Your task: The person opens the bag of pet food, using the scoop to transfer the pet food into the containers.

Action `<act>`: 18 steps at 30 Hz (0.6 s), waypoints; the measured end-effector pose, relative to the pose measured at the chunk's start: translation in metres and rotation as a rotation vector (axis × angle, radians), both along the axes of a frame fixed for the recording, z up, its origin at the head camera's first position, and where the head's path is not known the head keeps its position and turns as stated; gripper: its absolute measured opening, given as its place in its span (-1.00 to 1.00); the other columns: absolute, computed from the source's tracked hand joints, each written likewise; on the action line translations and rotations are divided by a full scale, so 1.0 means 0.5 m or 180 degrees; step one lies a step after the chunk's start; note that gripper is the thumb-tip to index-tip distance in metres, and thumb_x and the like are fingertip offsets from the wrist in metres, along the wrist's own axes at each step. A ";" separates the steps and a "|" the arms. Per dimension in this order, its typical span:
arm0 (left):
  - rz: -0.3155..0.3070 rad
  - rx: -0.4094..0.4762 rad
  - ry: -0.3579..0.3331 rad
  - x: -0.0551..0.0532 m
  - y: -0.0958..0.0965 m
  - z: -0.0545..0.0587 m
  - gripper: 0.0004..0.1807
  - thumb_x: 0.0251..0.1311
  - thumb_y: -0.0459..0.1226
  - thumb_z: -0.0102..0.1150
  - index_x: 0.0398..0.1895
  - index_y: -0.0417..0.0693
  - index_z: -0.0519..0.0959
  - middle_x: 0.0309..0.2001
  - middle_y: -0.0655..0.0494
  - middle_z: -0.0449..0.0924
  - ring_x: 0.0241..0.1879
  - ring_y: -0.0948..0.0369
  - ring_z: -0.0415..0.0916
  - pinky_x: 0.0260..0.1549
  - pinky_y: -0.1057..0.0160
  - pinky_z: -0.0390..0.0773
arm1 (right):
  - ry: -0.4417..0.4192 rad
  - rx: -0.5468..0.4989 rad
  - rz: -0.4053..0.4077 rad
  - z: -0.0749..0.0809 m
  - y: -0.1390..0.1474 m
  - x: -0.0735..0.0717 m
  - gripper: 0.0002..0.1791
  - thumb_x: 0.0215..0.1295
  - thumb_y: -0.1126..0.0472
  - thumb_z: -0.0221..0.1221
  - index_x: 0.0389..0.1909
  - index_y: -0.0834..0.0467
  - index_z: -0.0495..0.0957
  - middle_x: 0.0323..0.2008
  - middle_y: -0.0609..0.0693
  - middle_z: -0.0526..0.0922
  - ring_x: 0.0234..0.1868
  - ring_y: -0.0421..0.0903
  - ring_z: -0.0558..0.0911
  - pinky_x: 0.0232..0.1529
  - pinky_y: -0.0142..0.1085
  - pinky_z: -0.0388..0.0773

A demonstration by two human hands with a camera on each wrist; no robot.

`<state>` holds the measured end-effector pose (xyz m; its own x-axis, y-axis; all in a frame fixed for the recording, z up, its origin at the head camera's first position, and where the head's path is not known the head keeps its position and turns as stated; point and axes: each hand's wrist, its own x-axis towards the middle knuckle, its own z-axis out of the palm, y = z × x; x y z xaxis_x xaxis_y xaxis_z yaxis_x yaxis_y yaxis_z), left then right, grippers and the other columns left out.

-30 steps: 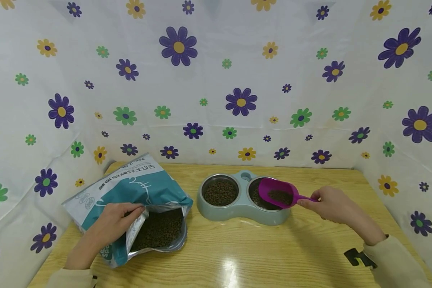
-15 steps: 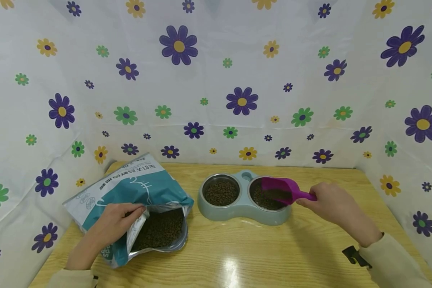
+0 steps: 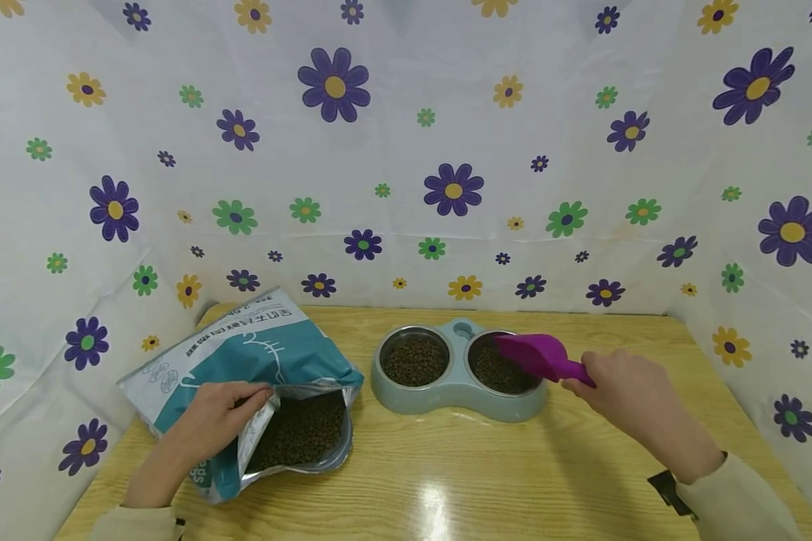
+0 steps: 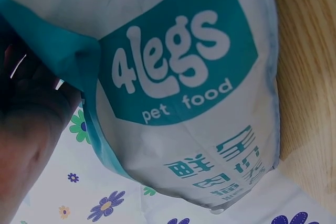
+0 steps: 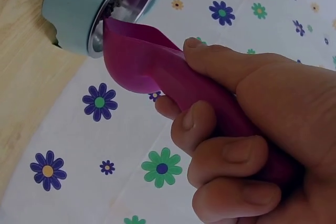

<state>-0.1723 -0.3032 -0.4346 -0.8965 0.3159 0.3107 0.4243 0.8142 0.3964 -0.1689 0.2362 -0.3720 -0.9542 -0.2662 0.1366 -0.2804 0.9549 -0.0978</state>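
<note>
My right hand (image 3: 625,387) grips the handle of a purple scoop (image 3: 537,355), tilted over the right bowl of a light blue double pet bowl (image 3: 459,398). In the right wrist view, the fingers wrap round the scoop's handle (image 5: 210,95), and its lip is at the metal bowl's rim (image 5: 97,40). Brown kibble (image 3: 416,361) lies in the left bowl, and more kibble (image 3: 497,370) is in the right one. My left hand (image 3: 213,421) pinches the opened edge of a teal and white pet food bag (image 3: 291,353). Kibble (image 3: 301,432) shows inside the bag's mouth.
All of this stands on a wooden table (image 3: 460,481). A white cloth (image 3: 392,135) with printed flowers hangs behind it and along both sides. The bag lies to the left of the double bowl.
The scoop has turned over from level to tilted, and the kibble seen in it is out of sight. The right hand has rolled with it. The left hand and bag stay put.
</note>
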 end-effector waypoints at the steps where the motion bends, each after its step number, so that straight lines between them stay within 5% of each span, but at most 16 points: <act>1: 0.0004 0.0001 -0.0010 0.000 0.000 0.000 -0.82 0.35 -0.34 0.27 -0.09 -0.07 0.79 -0.20 0.08 0.81 -0.30 0.36 0.67 -0.31 0.24 0.67 | 0.0059 0.0019 0.0016 -0.002 0.002 0.001 -0.57 0.29 0.01 0.38 -0.56 0.08 0.38 -0.71 -0.13 0.27 -0.68 -0.21 0.25 -0.61 -0.37 0.11; 8: -0.0016 0.0015 -0.0014 -0.001 -0.001 -0.002 -0.82 0.35 -0.34 0.27 -0.09 -0.07 0.79 -0.21 0.09 0.81 -0.33 0.46 0.60 -0.33 0.27 0.65 | -0.0065 -0.0384 0.0046 -0.019 0.028 0.013 -0.63 0.40 -0.02 0.28 -0.50 0.09 0.44 -0.70 -0.14 0.30 -0.68 -0.22 0.25 -0.61 -0.39 0.13; 12: -0.0039 0.0037 0.0028 -0.001 -0.001 -0.004 -0.83 0.34 -0.35 0.28 -0.10 -0.07 0.80 -0.21 0.08 0.81 -0.34 0.47 0.60 -0.35 0.29 0.63 | -0.0650 -0.1093 -0.0126 -0.029 0.038 0.021 -0.63 0.51 -0.10 0.14 -0.31 0.14 0.54 -0.66 -0.13 0.36 -0.67 -0.24 0.28 -0.64 -0.40 0.17; 18: -0.0043 0.0033 0.0096 0.000 0.000 -0.004 -0.83 0.32 -0.36 0.29 -0.11 -0.08 0.80 -0.21 0.07 0.81 -0.28 0.38 0.67 -0.31 0.22 0.69 | -0.1849 -0.2641 -0.0320 -0.058 0.024 0.029 -0.47 0.58 -0.19 -0.02 -0.11 0.26 0.50 -0.61 -0.09 0.42 -0.71 -0.26 0.28 -0.69 -0.39 0.24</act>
